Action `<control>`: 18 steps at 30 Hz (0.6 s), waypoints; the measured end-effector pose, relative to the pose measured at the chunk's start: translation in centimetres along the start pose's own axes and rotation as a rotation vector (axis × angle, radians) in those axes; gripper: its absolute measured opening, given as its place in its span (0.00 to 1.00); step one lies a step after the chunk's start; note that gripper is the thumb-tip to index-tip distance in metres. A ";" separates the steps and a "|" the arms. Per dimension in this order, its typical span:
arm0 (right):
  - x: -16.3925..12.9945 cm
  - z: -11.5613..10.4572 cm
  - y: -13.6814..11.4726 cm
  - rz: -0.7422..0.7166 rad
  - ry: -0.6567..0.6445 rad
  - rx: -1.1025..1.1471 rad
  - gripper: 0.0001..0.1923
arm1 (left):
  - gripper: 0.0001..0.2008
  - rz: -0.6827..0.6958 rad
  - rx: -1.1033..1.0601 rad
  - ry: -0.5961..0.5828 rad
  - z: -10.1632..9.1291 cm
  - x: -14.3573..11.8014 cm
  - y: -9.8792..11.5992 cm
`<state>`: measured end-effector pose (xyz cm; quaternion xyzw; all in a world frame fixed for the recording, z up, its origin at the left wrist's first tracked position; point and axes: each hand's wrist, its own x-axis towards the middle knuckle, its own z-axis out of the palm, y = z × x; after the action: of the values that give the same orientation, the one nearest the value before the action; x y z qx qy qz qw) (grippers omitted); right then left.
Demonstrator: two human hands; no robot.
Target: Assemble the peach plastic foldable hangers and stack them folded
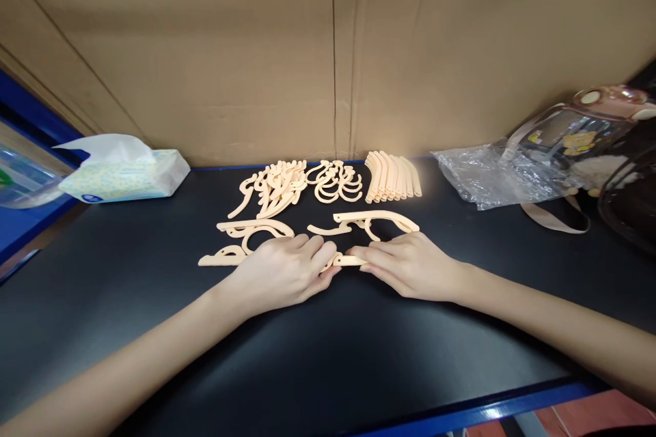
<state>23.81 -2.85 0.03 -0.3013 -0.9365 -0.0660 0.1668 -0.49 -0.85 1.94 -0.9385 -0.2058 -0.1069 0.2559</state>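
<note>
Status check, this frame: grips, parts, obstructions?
Left grip, right grip: both pinching cream parts. Curved strip just beyond. Nothing visibly blocking either grip.

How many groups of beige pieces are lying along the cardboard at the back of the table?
3: the left group, in a jumble; the middle group, curved like hooks; the right group, lined up side by side. Single ones may be hidden within a group.

The person's bare left forearm (169,345) and right forearm (538,306) slant inward from opposite sides; the bare left hand (284,272), back uppermost, is curled into a pinch, and the bare right hand (410,263) pinches beside it.
</note>
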 end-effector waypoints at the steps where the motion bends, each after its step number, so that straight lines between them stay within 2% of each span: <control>1: 0.0 0.0 0.0 -0.005 0.004 -0.014 0.16 | 0.12 -0.006 -0.010 0.013 0.0 0.0 0.0; 11: 0.2 0.1 -0.2 -0.034 -0.017 -0.047 0.16 | 0.13 -0.031 -0.097 0.046 0.2 -0.2 0.1; 18: 0.3 0.1 -0.2 -0.027 -0.019 -0.034 0.16 | 0.13 -0.031 -0.137 0.022 0.3 -0.2 0.1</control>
<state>23.44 -2.85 -0.01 -0.2922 -0.9407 -0.0814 0.1517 -0.58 -0.82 1.61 -0.9492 -0.2096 -0.1351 0.1918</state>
